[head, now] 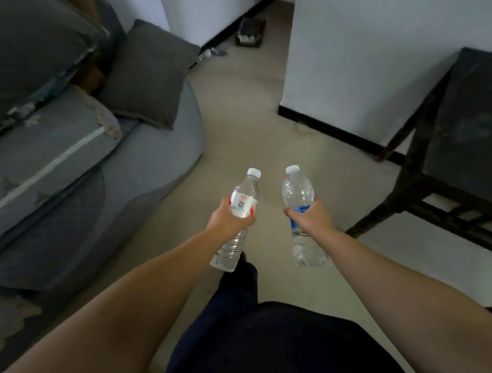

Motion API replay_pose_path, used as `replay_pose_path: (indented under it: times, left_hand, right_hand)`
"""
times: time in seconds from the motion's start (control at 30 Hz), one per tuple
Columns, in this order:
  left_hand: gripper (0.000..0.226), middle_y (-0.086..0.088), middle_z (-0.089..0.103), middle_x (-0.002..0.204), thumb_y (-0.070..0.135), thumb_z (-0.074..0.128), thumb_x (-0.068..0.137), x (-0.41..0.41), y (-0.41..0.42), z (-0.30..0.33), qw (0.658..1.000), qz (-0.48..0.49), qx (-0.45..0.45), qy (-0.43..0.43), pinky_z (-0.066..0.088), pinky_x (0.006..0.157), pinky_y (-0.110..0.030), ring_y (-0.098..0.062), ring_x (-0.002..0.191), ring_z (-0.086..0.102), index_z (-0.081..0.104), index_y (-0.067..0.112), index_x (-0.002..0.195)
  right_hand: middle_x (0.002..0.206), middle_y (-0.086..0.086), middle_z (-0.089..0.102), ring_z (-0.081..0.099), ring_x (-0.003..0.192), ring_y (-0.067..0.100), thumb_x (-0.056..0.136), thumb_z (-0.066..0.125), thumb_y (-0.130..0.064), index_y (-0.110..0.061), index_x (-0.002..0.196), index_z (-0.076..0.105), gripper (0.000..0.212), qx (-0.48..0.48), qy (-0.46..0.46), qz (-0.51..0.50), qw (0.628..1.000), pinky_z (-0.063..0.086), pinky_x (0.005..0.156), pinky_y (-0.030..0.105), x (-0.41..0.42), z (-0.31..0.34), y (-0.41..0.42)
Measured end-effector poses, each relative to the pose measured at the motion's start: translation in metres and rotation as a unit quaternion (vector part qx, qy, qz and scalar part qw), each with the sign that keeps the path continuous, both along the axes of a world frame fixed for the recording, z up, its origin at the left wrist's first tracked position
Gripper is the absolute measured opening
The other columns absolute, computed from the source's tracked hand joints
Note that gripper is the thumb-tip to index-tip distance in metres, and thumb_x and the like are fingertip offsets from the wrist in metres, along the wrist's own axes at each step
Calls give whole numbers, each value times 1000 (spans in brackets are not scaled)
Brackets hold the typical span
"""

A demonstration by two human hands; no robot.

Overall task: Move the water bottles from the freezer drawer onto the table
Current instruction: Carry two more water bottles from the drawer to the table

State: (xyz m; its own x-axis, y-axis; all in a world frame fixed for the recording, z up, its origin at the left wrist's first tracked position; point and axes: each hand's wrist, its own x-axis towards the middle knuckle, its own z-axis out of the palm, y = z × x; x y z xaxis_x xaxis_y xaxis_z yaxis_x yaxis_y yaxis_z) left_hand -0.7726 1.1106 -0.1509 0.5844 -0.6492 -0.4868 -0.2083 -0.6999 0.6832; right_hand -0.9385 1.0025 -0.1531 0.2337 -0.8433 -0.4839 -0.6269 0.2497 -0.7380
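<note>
1. I see both arms stretched fwd over the floor, each hand carrying one clear water bottle w/ a white cap, caps pointing away from me.
2. Left hand: fingers curled round the middle of the red-label bottle, gripping right at the label. Bottle tilts a bit, cap end leaning right, base hanging below the wrist.
3. Right hand: fingers wrapped round the blue-label bottle at the label band; thumb side faces the other bottle. Bottle is close to upright in the view, base below the hand.
4. The two bottles are near each other but apart, floor showing between them. Both are in the air, touching nothing but the hands.
5. Dark table stands to the right, against the white wall; its top is well apart from the bottles, its legs and lower rails nearer the right forearm.
6. Grey sofa fills the left side, w/ a dark grey cushion propped at its far end.
7. Farther back, a small dark box sits on the floor by the wall; contents too blurred to tell.
8. My dark trousers show at the bottom, between the arms.
</note>
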Motion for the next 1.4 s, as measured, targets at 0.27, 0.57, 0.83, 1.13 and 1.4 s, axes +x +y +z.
replay_pose_path:
  times: [0.27, 0.57, 0.83, 1.13, 1.4]
  left_hand:
    - [65, 7, 60, 107, 43, 74, 71, 88, -158, 20, 988, -150, -2, -17, 44, 78, -28, -16, 94, 59, 45, 25, 126]
    - [50, 4, 64, 97, 33, 76, 71, 75, -318, 11, 963, -270, -9, -12, 43, 66, -26, -16, 84, 61, 51, 25, 114]
    - [70, 2, 65, 101, 44, 78, 60, -6, -468, 12, 932, -361, -15, 29, 55, 83, -37, -17, 91, 65, 49, 26, 122]
    - [75, -1, 68, 103, 47, 77, 53, -86, -611, 23, 916, -397, -28, 46, 56, 86, -46, -21, 90, 67, 52, 24, 120]
    - [67, 2, 61, 112, 38, 78, 73, -168, -738, 11, 850, -525, 0, 41, 46, 79, -29, -15, 96, 59, 45, 22, 129]
  right_hand:
    - [105, 1, 51, 50, 91, 19, 80, 74, -33, -9, 129, 42, 63, 0, -9, -131, 991, 40, 78, 30, 66, 17, -105]
    - [128, 8, 55, 57, 114, 27, 82, 73, -36, -11, 135, 37, 69, 26, -23, -262, 964, 44, 84, 32, 37, 11, -204]
    - [128, 10, 54, 56, 114, 28, 82, 73, -35, -11, 138, 35, 71, 26, -4, -328, 944, 46, 87, 35, -33, 18, -336]
    - [113, 5, 50, 52, 89, 15, 86, 70, -30, -12, 138, 32, 67, 24, -10, -403, 915, 45, 70, 27, -119, 31, -450]
    - [117, 3, 52, 51, 95, 16, 84, 71, -37, -13, 137, 34, 69, 23, -3, -504, 863, 44, 78, 30, -178, 20, -523]
